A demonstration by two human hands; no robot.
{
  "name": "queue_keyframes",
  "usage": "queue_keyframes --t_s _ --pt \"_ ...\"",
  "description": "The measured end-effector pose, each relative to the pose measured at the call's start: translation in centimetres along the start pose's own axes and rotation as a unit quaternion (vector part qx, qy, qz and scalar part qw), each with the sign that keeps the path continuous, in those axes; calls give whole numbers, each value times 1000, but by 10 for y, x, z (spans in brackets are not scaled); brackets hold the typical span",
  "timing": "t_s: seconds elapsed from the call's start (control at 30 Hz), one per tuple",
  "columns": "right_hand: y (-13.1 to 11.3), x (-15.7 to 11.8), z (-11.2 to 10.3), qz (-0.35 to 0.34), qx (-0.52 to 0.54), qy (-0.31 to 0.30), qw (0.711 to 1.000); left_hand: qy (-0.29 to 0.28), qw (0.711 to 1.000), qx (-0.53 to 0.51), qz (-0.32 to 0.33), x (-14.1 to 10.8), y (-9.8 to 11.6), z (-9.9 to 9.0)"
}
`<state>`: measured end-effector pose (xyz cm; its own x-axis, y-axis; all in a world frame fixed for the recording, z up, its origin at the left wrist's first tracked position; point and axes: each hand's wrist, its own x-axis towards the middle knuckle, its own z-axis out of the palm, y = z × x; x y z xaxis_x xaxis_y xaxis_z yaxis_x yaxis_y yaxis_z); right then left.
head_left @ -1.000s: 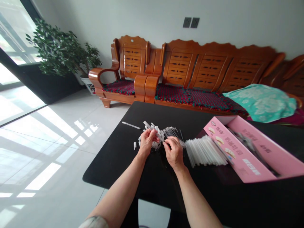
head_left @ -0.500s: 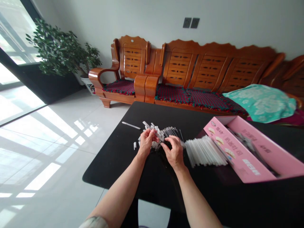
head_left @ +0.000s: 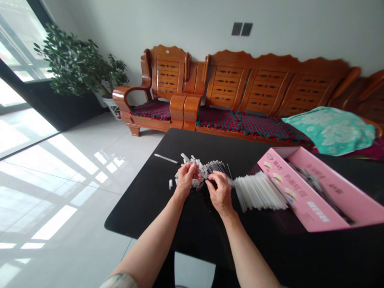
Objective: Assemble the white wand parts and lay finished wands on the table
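Chinese lettering is printed in dark red along the pink carton [head_left: 303,188], with a round logo [head_left: 269,157] at one corner and small cream-coloured pictures [head_left: 277,177] beside the words, which are too blurred to be read with certainty. Grey items [head_left: 312,180] are held inside the open carton, but their kind cannot be told. The carton is set at the right of the black tabletop [head_left: 192,142], and a bundle of clear straws [head_left: 258,193] is laid just beside it. Left of the straws, a heap of white strips [head_left: 187,159] is gathered against thin grey rods [head_left: 216,168]. The left hand [head_left: 186,180] is curled closed over the heap, and the right hand [head_left: 221,194] is narrowly pinched at its edge, though what is gripped cannot be told. One loose strip [head_left: 165,158] is left lying apart, behind the heap
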<state>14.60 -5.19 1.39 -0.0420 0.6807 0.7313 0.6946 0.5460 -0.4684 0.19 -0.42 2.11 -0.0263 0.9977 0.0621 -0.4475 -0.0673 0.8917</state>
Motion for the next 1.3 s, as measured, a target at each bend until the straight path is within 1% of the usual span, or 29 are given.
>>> queue_keyframes --t_s 0.1,0.23,0.37,0.53,0.67,0.77,0.9,0.97,1.13,1.3 --pt "0 0 0 16 -12 9 1000 1 1000 0 0 0 0 0" --pt "0 0 0 -1 4 -24 1000 1 1000 2 2 0 -1 -1" --pt "2 -1 1 21 -2 1 1000 0 1000 4 2 0 -1 -1" --pt "1 -1 0 1 10 -40 999 -1 1000 8 4 -1 0 0" --pt "0 0 -1 13 8 -6 1000 2 1000 4 3 0 0 -1" --pt "3 0 -3 8 -7 5 1000 24 999 -8 19 3 -1 -4" --pt "11 -1 -6 13 -54 45 997 54 998 -22 37 6 -2 -9" --pt "14 -2 -8 17 -61 53 997 65 997 -24 40 8 -4 -11" --pt "16 -1 -11 19 -30 28 999 107 993 -35 45 11 -6 -14" --pt "15 0 -12 30 2 -7 1000 116 991 -46 43 11 -6 -14"
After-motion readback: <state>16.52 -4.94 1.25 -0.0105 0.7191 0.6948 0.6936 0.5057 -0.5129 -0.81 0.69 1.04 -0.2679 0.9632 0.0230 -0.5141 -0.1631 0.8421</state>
